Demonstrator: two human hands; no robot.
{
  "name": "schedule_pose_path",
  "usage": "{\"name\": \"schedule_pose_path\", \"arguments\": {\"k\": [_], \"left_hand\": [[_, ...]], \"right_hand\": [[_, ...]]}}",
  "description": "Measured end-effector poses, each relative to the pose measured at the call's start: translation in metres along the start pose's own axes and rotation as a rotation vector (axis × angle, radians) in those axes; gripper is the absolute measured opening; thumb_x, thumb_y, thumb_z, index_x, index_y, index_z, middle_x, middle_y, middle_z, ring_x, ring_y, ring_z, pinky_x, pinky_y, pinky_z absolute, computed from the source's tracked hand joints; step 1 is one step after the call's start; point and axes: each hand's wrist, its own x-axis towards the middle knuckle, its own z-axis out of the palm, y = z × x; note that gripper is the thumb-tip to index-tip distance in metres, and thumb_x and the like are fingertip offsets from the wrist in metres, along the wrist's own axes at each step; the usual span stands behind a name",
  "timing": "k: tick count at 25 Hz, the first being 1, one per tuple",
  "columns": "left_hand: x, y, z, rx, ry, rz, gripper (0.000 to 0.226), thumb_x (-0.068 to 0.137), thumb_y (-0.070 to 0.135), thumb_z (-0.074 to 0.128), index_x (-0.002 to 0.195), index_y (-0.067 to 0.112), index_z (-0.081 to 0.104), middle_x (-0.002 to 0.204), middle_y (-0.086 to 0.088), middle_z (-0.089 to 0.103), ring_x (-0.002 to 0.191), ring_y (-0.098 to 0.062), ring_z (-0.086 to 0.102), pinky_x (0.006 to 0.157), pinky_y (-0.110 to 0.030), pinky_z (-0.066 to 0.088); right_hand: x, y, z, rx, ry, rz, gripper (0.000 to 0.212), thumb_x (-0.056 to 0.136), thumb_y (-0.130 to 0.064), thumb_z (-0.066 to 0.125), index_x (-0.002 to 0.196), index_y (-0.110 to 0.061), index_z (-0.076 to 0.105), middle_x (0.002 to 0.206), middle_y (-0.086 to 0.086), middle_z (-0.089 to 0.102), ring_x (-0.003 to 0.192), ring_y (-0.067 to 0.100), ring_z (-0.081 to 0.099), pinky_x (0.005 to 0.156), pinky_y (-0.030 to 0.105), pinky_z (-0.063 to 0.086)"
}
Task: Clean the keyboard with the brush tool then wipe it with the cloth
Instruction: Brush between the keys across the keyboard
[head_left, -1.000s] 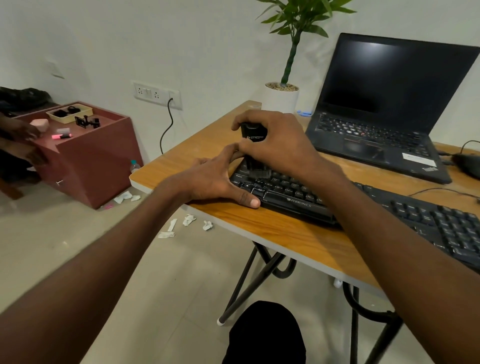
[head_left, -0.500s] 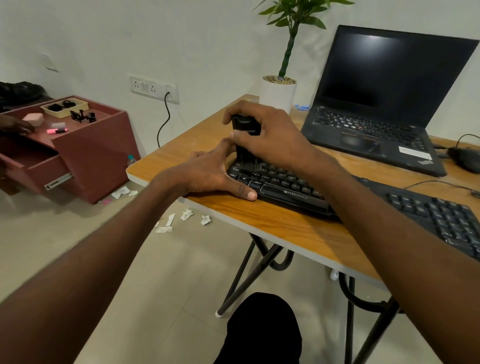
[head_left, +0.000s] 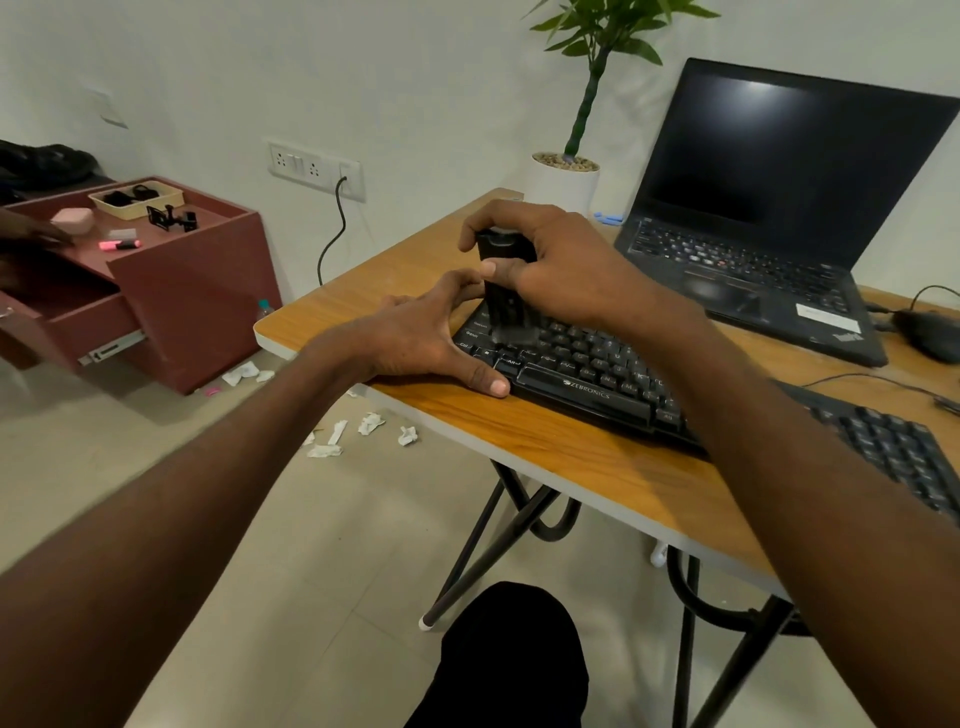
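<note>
A black keyboard (head_left: 587, 374) lies along the front of the wooden desk (head_left: 545, 447). My right hand (head_left: 550, 270) grips a black brush tool (head_left: 501, 296) upright, its blurred bristles down on the keys at the keyboard's left end. My left hand (head_left: 421, 338) rests flat at the keyboard's left edge, the thumb lying along its front rim and the fingers spread against its side. No cloth shows in view.
An open black laptop (head_left: 769, 208) and a potted plant (head_left: 566, 176) stand at the desk's back, a mouse (head_left: 930, 332) at far right. A red drawer cabinet (head_left: 171, 291) with its drawer pulled out sits left, another person's hand over it. Paper scraps (head_left: 363, 426) litter the floor.
The brush has shifted slightly over the left keys, its bristles now blurred. The cabinet drawer at left has been pulled out. My left hand stays in place.
</note>
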Motion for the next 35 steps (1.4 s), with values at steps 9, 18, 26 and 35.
{"name": "schedule_pose_path", "arguments": {"k": [9, 18, 26, 35], "left_hand": [[0.003, -0.002, 0.001, 0.007, 0.008, -0.025, 0.134, 0.04, 0.089, 0.087, 0.148, 0.059, 0.014, 0.164, 0.014, 0.036, 0.151, -0.029, 0.032, 0.122, -0.06, 0.03], [0.004, -0.003, 0.001, 0.035, 0.026, -0.045, 0.139, 0.038, 0.09, 0.086, 0.151, 0.056, 0.013, 0.163, 0.014, 0.036, 0.151, -0.027, 0.032, 0.125, -0.058, 0.023], [0.003, -0.002, 0.001, 0.025, 0.021, -0.045, 0.138, 0.039, 0.089, 0.087, 0.152, 0.056, 0.013, 0.164, 0.013, 0.035, 0.15, -0.027, 0.034, 0.124, -0.058, 0.027], [0.001, 0.0, 0.001, 0.029, 0.027, -0.061, 0.137, 0.038, 0.09, 0.087, 0.15, 0.059, 0.013, 0.162, 0.01, 0.039, 0.147, -0.027, 0.038, 0.122, -0.056, 0.031]], "right_hand": [[-0.01, -0.008, -0.02, -0.066, -0.038, 0.07, 0.022, 0.1, -0.023, 0.065, 0.12, -0.033, 0.065, 0.106, -0.021, 0.057, 0.099, 0.008, 0.059, 0.077, 0.024, 0.054], [-0.029, 0.005, -0.044, -0.124, -0.06, 0.223, 0.016, 0.102, -0.025, 0.062, 0.113, -0.036, 0.065, 0.117, -0.007, 0.059, 0.106, 0.017, 0.058, 0.065, 0.025, 0.055], [-0.028, 0.011, -0.015, 0.185, 0.108, 0.176, 0.019, 0.105, -0.02, 0.059, 0.121, -0.03, 0.061, 0.115, -0.006, 0.058, 0.103, 0.019, 0.066, 0.062, 0.034, 0.065], [-0.023, 0.006, -0.032, -0.062, -0.059, 0.244, 0.016, 0.102, -0.024, 0.062, 0.116, -0.032, 0.065, 0.118, -0.004, 0.058, 0.109, 0.022, 0.062, 0.061, 0.028, 0.062]]}}
